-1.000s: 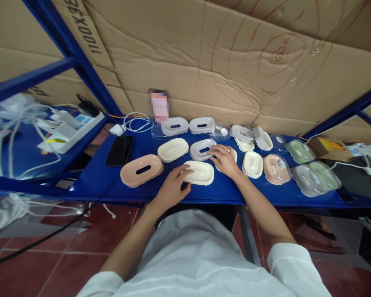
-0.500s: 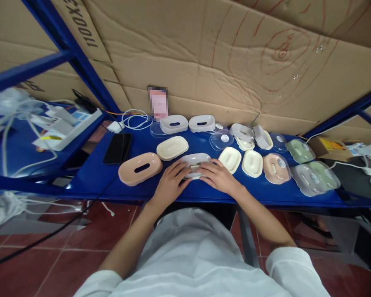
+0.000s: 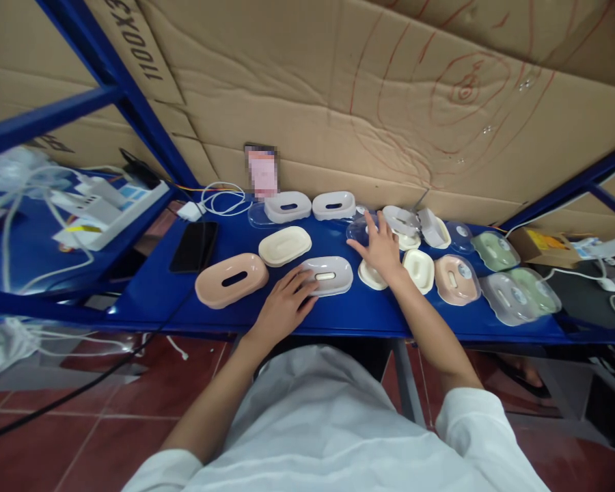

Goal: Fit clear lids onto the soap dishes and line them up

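The left hand (image 3: 285, 305) lies with its fingers loosely stretched on the near left end of a grey soap dish (image 3: 333, 275), touching it but not clamped around it. That dish sits near the front edge of the blue shelf (image 3: 236, 232), an oval of smooth matt plastic with a cream slot in its top. The right hand (image 3: 382, 247) reaches farther back with its fingers spread apart, the tips at a clear lid (image 3: 357, 232); whether they press on it cannot be told. Its wrist crosses over a small cream tray (image 3: 370, 276).

Left of the grey dish are a pink dish (image 3: 231, 279) with a dark slot and a shallow cream tray (image 3: 285, 245). Two more grey dishes (image 3: 288, 206) stand at the far edge. To the right the row runs on with a cream tray (image 3: 419, 268), a pink tray (image 3: 454, 279) and green dishes (image 3: 497, 249), close together. A black phone (image 3: 195, 246) lies flat at the left, a coiled white cable (image 3: 223, 200) behind it. Creased cardboard (image 3: 312, 89) with red scribbles backs the shelf.
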Demonstrator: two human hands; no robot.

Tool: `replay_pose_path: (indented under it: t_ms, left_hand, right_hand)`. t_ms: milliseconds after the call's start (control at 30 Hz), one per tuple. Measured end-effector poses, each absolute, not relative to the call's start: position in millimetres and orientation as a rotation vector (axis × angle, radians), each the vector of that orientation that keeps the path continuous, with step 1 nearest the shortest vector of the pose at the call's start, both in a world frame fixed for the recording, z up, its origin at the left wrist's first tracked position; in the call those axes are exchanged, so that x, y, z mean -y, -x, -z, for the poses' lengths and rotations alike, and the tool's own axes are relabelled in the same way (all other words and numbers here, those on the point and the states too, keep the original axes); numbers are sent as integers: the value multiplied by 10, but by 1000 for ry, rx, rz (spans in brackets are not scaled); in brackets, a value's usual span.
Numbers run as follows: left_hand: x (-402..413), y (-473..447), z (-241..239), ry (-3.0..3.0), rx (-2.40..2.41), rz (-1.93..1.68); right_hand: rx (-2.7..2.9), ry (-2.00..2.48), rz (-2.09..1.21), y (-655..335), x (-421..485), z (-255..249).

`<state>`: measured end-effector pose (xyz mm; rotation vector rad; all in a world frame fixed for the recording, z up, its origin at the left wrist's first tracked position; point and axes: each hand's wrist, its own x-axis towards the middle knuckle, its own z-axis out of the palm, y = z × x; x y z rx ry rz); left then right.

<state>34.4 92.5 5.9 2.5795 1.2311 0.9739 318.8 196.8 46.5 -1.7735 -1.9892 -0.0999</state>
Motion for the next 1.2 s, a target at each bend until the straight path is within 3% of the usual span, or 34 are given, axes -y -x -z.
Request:
replay_pose_path:
  t_ms: [200,400,567,1200]
  left_hand:
    - [-920,-336,-52,-2519,-1205,-991]
    - [-902,-326,-33,-2373,-1220,-1070]
    - [-928,-293,-29,-2199,-1219,-1130]
    - [-952,-265,23,-2283,-1253,-1118]
  right_hand:
    - [1952,1687,-32,-3303,-2055,-405]
    - [2099,1319,-135,-3240,-1266,-596]
    - [2281,1021,-295,-3126,-796,-408]
    - [2452,1131,-147,-2937,-839,-225]
